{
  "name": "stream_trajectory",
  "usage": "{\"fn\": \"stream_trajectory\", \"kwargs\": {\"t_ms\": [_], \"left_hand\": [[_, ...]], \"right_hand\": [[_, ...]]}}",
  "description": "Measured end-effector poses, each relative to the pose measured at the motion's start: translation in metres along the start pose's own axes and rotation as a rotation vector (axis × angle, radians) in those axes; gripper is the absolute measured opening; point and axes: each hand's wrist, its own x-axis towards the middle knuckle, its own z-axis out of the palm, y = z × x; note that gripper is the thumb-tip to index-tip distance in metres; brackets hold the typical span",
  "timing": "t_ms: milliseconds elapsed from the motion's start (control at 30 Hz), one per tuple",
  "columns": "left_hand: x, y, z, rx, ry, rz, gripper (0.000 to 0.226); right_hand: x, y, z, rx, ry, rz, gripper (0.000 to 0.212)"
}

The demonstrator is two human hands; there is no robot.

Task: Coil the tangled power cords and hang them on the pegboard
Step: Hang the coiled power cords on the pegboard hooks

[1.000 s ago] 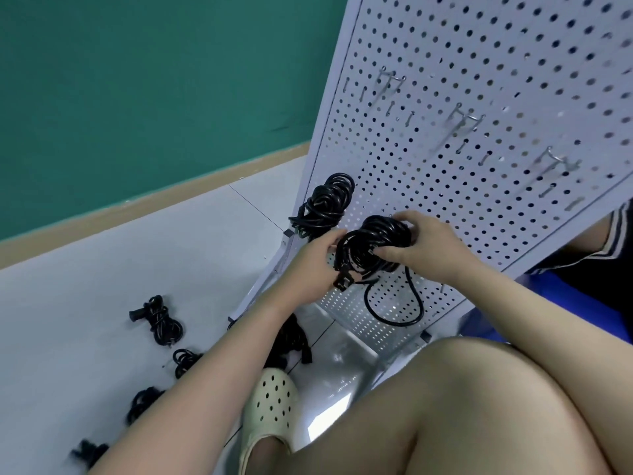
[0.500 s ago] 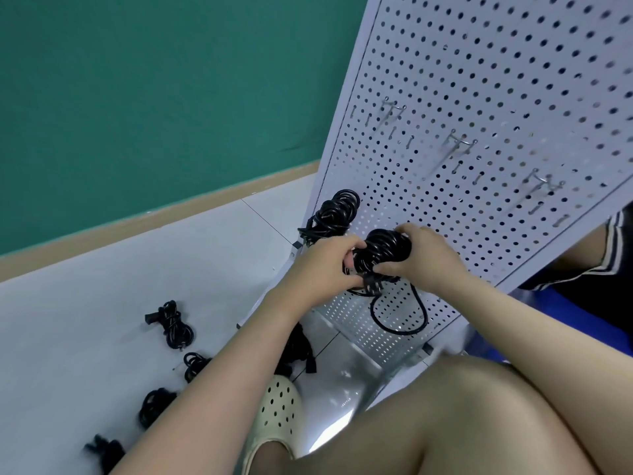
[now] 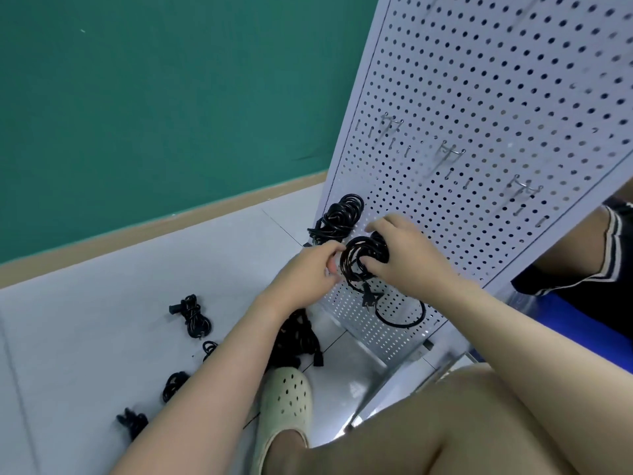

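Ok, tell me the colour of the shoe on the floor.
Cream shoe with dark perforations, shown in the head view.

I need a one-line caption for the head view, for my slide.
Both hands, left hand and right hand, hold a coiled black cord against the white pegboard, beside a hung coil.

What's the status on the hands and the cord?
Both hands, left and right, grip the coil against the pegboard. Plug dangling. One cord already hung. Nothing blocking.

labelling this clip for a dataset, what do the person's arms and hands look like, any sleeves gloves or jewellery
Both forearms are bare up to the frame edge, with no sleeves in view. The left hand and right hand wear no gloves, and no rings, watch or bracelets show. Nails look short and unpainted, as far as the blur allows.
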Motion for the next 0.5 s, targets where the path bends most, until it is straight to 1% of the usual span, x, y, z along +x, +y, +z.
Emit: {"fn": "stream_trajectory", "kwargs": {"t_ms": [67, 133, 267, 367, 400, 467, 500], "left_hand": [[-0.009, -0.015, -0.021, 0.015, 0.0, -0.074, 0.04], [-0.021, -0.043, -0.044, 0.038, 0.004, -0.194, 0.037], [-0.061, -0.13, -0.079, 0.127, 0.005, -0.558, 0.035], [-0.101, -0.192, -0.075, 0.139, -0.03, -0.776, 0.02], [-0.112, -0.211, -0.066, 0.128, -0.035, -0.826, 0.022], [-0.128, -0.245, -0.044, 0.087, -0.028, -0.897, 0.041], [-0.133, -0.257, -0.031, 0.069, -0.033, -0.916, 0.047]], "right_hand": [[0.008, -0.026, 0.005, 0.039, -0.008, -0.082, 0.044], [0.02, -0.055, 0.026, 0.155, -0.068, -0.098, 0.038], [0.034, -0.101, 0.118, 0.444, -0.251, 0.009, 0.029], [0.027, -0.112, 0.199, 0.59, -0.444, 0.131, 0.03], [0.024, -0.113, 0.225, 0.615, -0.498, 0.161, 0.032], [0.023, -0.115, 0.272, 0.63, -0.574, 0.186, 0.039], [0.023, -0.116, 0.292, 0.625, -0.604, 0.18, 0.043]]}}
